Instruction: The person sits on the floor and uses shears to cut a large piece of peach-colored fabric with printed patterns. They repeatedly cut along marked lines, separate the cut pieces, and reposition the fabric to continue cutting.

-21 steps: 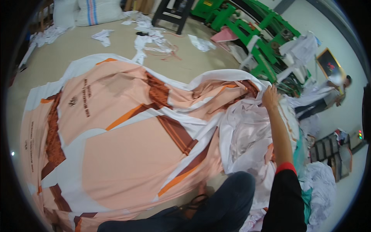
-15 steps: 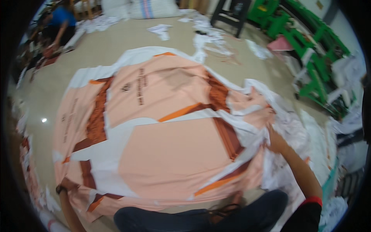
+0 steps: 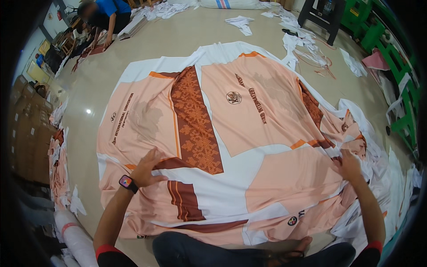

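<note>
Lay spread flat on the floor point(image 3: 133, 58): printed peach fabric sheet point(image 3: 231, 147). Pressed on its near-left part, left hand point(image 3: 147, 168), fingers splayed flat. Rested at its bunched right edge, right hand point(image 3: 349, 165), grip unclear. Beyond the sheet, green chairs point(image 3: 396, 58)

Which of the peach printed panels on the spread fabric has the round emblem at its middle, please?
The upper right peach panel, just right of the brown patterned strip. It bears a round emblem; the left panel shows only lettering and a small mark.
</note>
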A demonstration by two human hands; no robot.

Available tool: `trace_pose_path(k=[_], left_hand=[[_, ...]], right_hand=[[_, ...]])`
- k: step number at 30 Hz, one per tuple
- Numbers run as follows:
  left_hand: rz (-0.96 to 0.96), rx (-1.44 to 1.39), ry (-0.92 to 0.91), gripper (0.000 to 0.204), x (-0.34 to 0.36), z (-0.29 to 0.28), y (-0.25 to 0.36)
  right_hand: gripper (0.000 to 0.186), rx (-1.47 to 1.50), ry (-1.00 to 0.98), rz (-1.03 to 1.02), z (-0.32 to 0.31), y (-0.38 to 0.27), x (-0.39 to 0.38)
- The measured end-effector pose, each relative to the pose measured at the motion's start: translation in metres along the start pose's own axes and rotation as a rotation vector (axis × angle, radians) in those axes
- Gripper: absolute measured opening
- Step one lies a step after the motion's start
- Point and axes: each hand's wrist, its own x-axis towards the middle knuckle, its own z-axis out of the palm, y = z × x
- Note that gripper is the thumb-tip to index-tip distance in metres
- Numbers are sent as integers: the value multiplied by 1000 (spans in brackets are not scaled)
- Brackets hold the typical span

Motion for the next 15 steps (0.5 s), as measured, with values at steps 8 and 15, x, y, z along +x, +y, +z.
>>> trace_pose_path(k=[8, 15], left_hand=[[-166, -111, 60, 22, 55, -10, -34], [-263, 305, 681, 58, 186, -84, -79]], right_hand=[[47, 146, -376, -433, -10, -153, 78], [73, 693, 354, -369, -132, -219, 181]])
